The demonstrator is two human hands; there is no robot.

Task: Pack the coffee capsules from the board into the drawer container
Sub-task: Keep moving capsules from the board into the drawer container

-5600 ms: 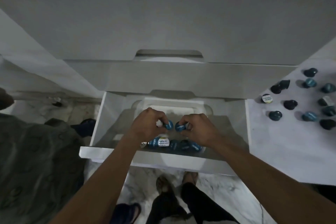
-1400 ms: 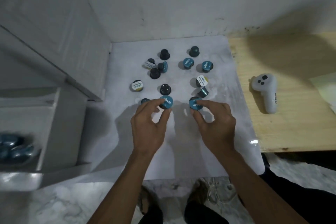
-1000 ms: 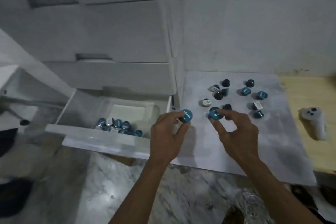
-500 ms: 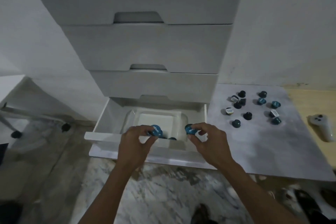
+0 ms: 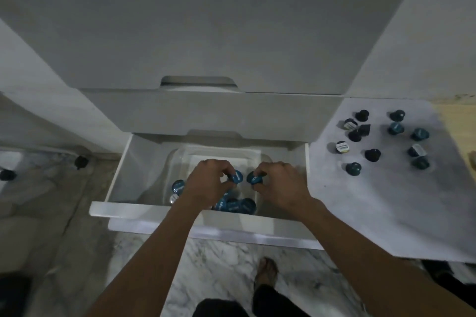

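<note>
Both hands are inside the open white drawer [image 5: 116,183], over the clear container [image 5: 260,159] in it. My left hand [image 5: 208,183] pinches a blue-lidded coffee capsule [image 5: 237,177]. My right hand [image 5: 280,185] pinches another blue capsule [image 5: 253,179], and the two capsules almost touch. Beneath the hands several blue capsules [image 5: 237,204] lie in the container, partly hidden by my left wrist. To the right, the white board [image 5: 386,201] carries several dark and blue capsules [image 5: 372,155], some lying with white labels up.
Closed white drawers [image 5: 206,116] stack above the open one. The drawer front [image 5: 211,231] juts out over a marble floor [image 5: 219,265]. My feet and dark trousers [image 5: 265,273] are below. A wooden surface [image 5: 458,116] borders the board on the far right.
I picked one capsule with each hand from the board, swung left and carried both into the drawer; the hands now sit lower and deeper over the container.
</note>
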